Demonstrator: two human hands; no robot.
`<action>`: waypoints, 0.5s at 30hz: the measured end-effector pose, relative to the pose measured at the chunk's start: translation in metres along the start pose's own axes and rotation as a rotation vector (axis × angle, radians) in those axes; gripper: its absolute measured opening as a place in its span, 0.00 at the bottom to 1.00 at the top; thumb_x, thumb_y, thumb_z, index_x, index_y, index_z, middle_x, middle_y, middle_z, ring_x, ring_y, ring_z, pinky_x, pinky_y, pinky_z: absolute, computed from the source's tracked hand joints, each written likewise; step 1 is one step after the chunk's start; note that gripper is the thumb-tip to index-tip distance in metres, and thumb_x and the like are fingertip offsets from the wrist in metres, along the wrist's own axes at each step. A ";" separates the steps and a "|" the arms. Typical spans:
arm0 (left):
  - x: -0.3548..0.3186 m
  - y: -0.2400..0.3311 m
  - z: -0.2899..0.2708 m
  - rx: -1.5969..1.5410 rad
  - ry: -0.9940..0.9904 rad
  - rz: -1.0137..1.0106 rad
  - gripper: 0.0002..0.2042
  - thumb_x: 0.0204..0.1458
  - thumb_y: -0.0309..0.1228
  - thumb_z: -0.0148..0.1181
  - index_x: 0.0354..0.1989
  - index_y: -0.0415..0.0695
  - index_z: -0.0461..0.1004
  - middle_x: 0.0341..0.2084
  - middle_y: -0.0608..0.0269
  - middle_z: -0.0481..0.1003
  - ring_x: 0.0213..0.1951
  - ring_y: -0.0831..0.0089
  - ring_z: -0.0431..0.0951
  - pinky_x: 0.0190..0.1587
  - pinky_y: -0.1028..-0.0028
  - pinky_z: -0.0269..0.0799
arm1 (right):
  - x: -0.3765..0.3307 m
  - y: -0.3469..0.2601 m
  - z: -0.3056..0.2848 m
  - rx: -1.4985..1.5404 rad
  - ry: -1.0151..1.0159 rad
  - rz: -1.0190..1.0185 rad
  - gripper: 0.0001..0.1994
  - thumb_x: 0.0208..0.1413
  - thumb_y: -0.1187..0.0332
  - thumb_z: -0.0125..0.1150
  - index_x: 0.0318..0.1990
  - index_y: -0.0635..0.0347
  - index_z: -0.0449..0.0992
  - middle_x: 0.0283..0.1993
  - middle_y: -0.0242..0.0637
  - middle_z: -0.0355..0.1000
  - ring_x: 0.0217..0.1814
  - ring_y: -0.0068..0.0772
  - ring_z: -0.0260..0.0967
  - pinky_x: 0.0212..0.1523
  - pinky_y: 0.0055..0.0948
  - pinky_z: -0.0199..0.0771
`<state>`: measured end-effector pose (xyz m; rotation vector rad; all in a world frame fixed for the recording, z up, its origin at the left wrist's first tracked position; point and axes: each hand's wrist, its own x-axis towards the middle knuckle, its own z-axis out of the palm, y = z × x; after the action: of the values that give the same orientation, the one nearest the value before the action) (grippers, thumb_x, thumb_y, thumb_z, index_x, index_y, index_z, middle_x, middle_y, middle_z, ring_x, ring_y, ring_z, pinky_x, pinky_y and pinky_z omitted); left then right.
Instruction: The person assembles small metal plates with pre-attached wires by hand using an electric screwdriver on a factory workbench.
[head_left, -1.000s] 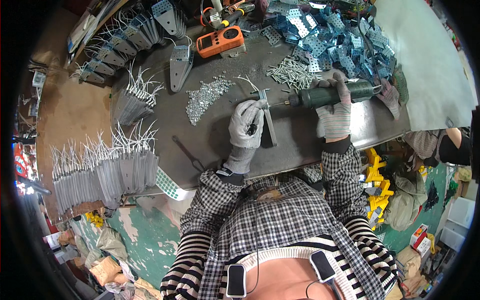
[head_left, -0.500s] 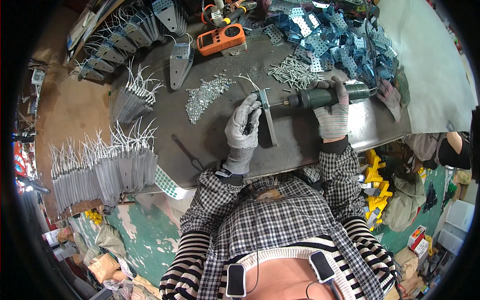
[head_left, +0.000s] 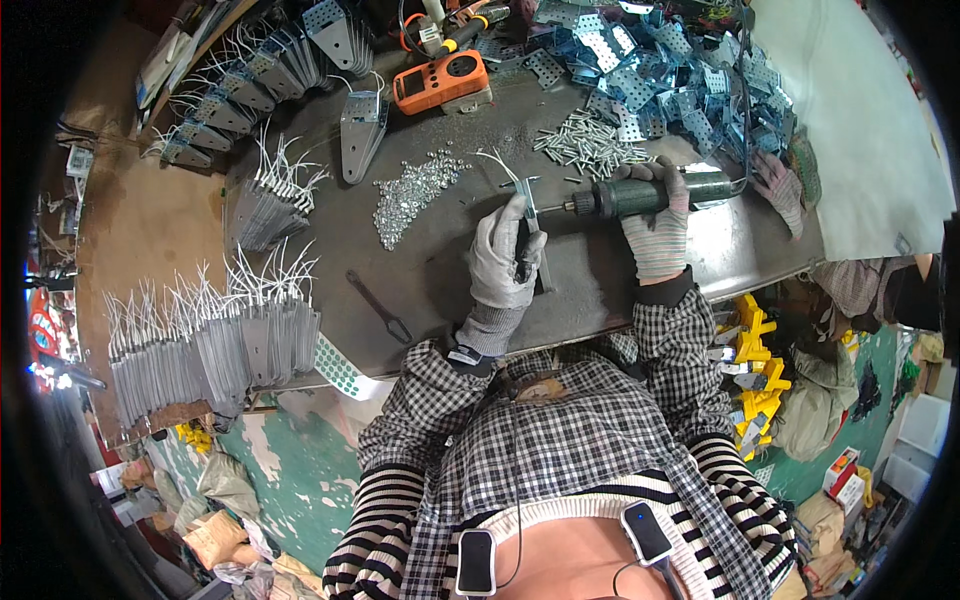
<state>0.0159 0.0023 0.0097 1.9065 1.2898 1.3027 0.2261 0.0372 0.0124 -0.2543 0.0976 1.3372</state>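
Observation:
My left hand [head_left: 503,255], in a grey glove, grips a narrow grey metal plate [head_left: 530,198] held on edge above the bench. White wires [head_left: 497,163] stick out from its far end. In my right hand [head_left: 657,235], gloved too, lies a dark green electric screwdriver [head_left: 708,187], fingers wrapped over its body. Its bit points left and reaches the plate close to my left fingertips; whether it sits in a screw head cannot be made out. A small screw shows at the plate's far end. Beyond the screwdriver lies a heap of screws [head_left: 590,140].
Small nuts [head_left: 415,195] are spread mid-bench, with a dark flat wrench-like tool [head_left: 380,308] nearer. Wired plates [head_left: 210,350] stand in rows at left. Blue-silver perforated brackets [head_left: 650,75] pile up far right, near an orange meter [head_left: 440,82]. Another gloved hand [head_left: 778,190] appears at right.
My left hand has shifted slightly right and nearer to me, now wrapping lower round the plate. The screwdriver in my right hand has moved a little left.

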 end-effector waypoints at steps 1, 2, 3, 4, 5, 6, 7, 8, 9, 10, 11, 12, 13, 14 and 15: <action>0.001 0.004 -0.001 0.015 -0.008 0.014 0.25 0.53 0.20 0.62 0.61 0.37 0.66 0.48 0.60 0.69 0.47 0.72 0.73 0.51 0.74 0.73 | -0.002 -0.001 -0.001 0.004 -0.001 -0.003 0.11 0.53 0.72 0.68 0.42 0.60 0.74 0.34 0.31 0.70 0.39 0.30 0.68 0.59 0.44 0.71; 0.003 0.005 -0.001 0.031 -0.013 0.029 0.24 0.52 0.21 0.64 0.59 0.36 0.67 0.48 0.60 0.68 0.47 0.72 0.73 0.50 0.74 0.73 | -0.003 0.000 -0.001 -0.005 -0.016 -0.006 0.11 0.53 0.72 0.69 0.42 0.60 0.74 0.34 0.31 0.70 0.40 0.30 0.68 0.59 0.44 0.70; 0.006 0.004 0.001 0.031 -0.014 0.035 0.24 0.52 0.21 0.64 0.59 0.36 0.67 0.48 0.60 0.68 0.47 0.72 0.73 0.50 0.74 0.73 | -0.003 0.000 0.000 -0.013 -0.030 -0.010 0.11 0.53 0.71 0.69 0.42 0.59 0.74 0.34 0.30 0.69 0.40 0.29 0.68 0.60 0.43 0.70; 0.010 0.001 0.004 -0.019 0.052 0.022 0.20 0.52 0.23 0.65 0.53 0.37 0.69 0.44 0.60 0.69 0.44 0.74 0.73 0.47 0.74 0.72 | -0.002 0.001 0.001 -0.011 -0.034 -0.012 0.11 0.53 0.71 0.69 0.42 0.59 0.74 0.34 0.30 0.69 0.40 0.29 0.68 0.60 0.43 0.70; 0.012 0.000 0.007 -0.072 0.113 0.008 0.16 0.51 0.24 0.66 0.47 0.37 0.71 0.40 0.61 0.69 0.41 0.76 0.73 0.44 0.75 0.72 | -0.001 0.000 0.003 0.018 -0.035 0.012 0.10 0.53 0.71 0.68 0.41 0.59 0.74 0.34 0.29 0.68 0.39 0.28 0.67 0.59 0.42 0.70; 0.015 -0.001 0.005 -0.075 0.108 0.013 0.16 0.51 0.24 0.66 0.47 0.37 0.71 0.40 0.61 0.69 0.41 0.76 0.73 0.44 0.75 0.72 | 0.000 0.001 0.004 0.046 -0.035 0.036 0.09 0.53 0.72 0.68 0.40 0.58 0.75 0.33 0.29 0.68 0.38 0.27 0.66 0.58 0.41 0.70; 0.018 -0.003 0.001 0.008 -0.037 -0.055 0.12 0.50 0.23 0.65 0.40 0.39 0.69 0.35 0.63 0.69 0.36 0.78 0.71 0.40 0.75 0.70 | 0.004 0.002 0.003 0.048 -0.035 0.029 0.09 0.53 0.72 0.68 0.40 0.58 0.75 0.33 0.29 0.68 0.38 0.27 0.66 0.58 0.41 0.70; 0.017 -0.001 -0.003 0.093 -0.182 -0.127 0.10 0.50 0.23 0.65 0.34 0.40 0.68 0.29 0.65 0.69 0.32 0.79 0.70 0.36 0.76 0.69 | 0.007 0.004 0.001 0.085 -0.054 0.031 0.09 0.52 0.72 0.69 0.38 0.58 0.74 0.32 0.28 0.66 0.36 0.27 0.65 0.56 0.40 0.70; 0.024 0.004 0.000 0.038 -0.125 -0.052 0.12 0.49 0.21 0.64 0.28 0.42 0.63 0.19 0.70 0.65 0.24 0.82 0.64 0.28 0.78 0.64 | 0.010 0.006 -0.002 0.122 -0.073 0.033 0.09 0.52 0.72 0.69 0.37 0.57 0.74 0.30 0.28 0.65 0.35 0.26 0.64 0.54 0.39 0.70; 0.023 0.003 0.002 0.037 -0.132 -0.054 0.12 0.49 0.21 0.64 0.28 0.42 0.63 0.19 0.70 0.65 0.24 0.82 0.64 0.28 0.78 0.64 | 0.011 0.007 -0.005 0.124 -0.068 0.028 0.09 0.52 0.72 0.69 0.37 0.57 0.74 0.30 0.28 0.65 0.35 0.26 0.64 0.54 0.39 0.70; 0.023 -0.002 0.002 -0.009 -0.143 -0.111 0.11 0.50 0.21 0.63 0.27 0.42 0.63 0.18 0.71 0.64 0.22 0.84 0.63 0.26 0.79 0.62 | 0.016 0.011 -0.006 0.136 -0.093 0.019 0.09 0.51 0.72 0.69 0.35 0.57 0.73 0.29 0.27 0.63 0.34 0.25 0.62 0.52 0.38 0.69; 0.021 -0.008 0.002 -0.053 -0.151 -0.171 0.12 0.50 0.20 0.63 0.26 0.42 0.63 0.17 0.72 0.64 0.21 0.85 0.62 0.24 0.80 0.61 | 0.016 0.016 -0.004 0.148 -0.117 0.015 0.09 0.51 0.71 0.69 0.34 0.56 0.73 0.28 0.26 0.62 0.33 0.25 0.61 0.51 0.37 0.69; 0.018 -0.020 0.007 -0.201 -0.158 -0.247 0.11 0.51 0.20 0.62 0.25 0.43 0.64 0.16 0.73 0.63 0.21 0.88 0.61 0.23 0.81 0.59 | 0.014 0.017 0.000 0.097 -0.068 -0.010 0.09 0.51 0.70 0.69 0.33 0.55 0.72 0.27 0.25 0.60 0.32 0.24 0.60 0.51 0.38 0.69; 0.020 -0.016 0.008 -0.203 -0.161 -0.246 0.11 0.51 0.20 0.62 0.25 0.43 0.64 0.16 0.73 0.63 0.21 0.88 0.61 0.23 0.81 0.59 | 0.017 0.014 -0.003 0.098 -0.068 -0.014 0.09 0.51 0.70 0.69 0.33 0.55 0.72 0.27 0.25 0.60 0.32 0.24 0.60 0.51 0.38 0.69; 0.022 -0.010 0.008 -0.117 -0.142 -0.176 0.10 0.52 0.20 0.61 0.26 0.43 0.64 0.16 0.74 0.63 0.21 0.88 0.61 0.23 0.81 0.59 | 0.022 0.011 -0.007 0.134 -0.189 0.013 0.09 0.52 0.69 0.69 0.35 0.55 0.72 0.27 0.25 0.59 0.32 0.24 0.60 0.51 0.38 0.68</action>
<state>0.0212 0.0270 0.0074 1.7297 1.2509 1.1087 0.2215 0.0588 -0.0010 -0.0142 0.0297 1.3547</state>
